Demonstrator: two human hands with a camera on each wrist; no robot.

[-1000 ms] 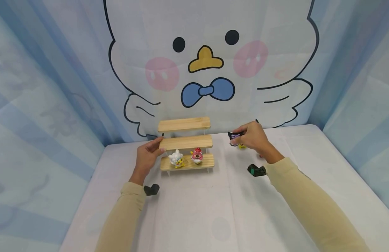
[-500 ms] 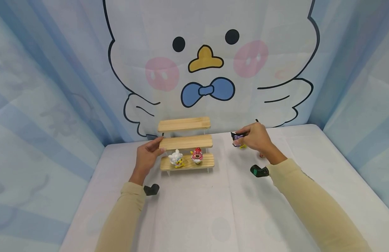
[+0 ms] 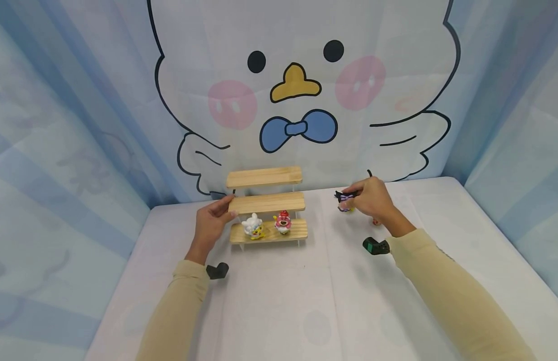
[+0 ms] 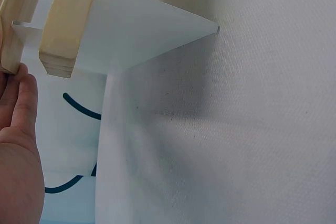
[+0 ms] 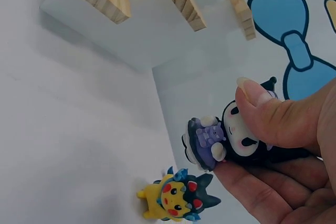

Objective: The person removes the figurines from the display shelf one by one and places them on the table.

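Observation:
My right hand (image 3: 371, 199) pinches a small toy figurine (image 5: 210, 135) with a black hood, white face and purple dress, between thumb and fingers; in the head view the figurine hangs over the table's right half. A yellow figurine with a dark hat (image 5: 170, 198) stands below it. My left hand (image 3: 211, 225) grips the left end of the middle shelf (image 3: 266, 202) of a three-tier wooden display stand; its fingertips (image 4: 29, 85) lie at the shelf's end. Two figurines, one white and yellow (image 3: 253, 226), one pink and red (image 3: 283, 222), stand on the bottom shelf (image 3: 270, 236).
A reddish small thing (image 3: 376, 221) peeks out by my right wrist. The top shelf (image 3: 264, 177) stands before a curtain (image 3: 297, 30) printed with a bird face. Dark devices (image 3: 376, 246) stick out at both wrists. A white cloth (image 3: 279, 306) covers the table.
My right hand, still pinching the black-hooded figurine, has shifted slightly to the right. The left hand, the stand and its two figurines hold their places.

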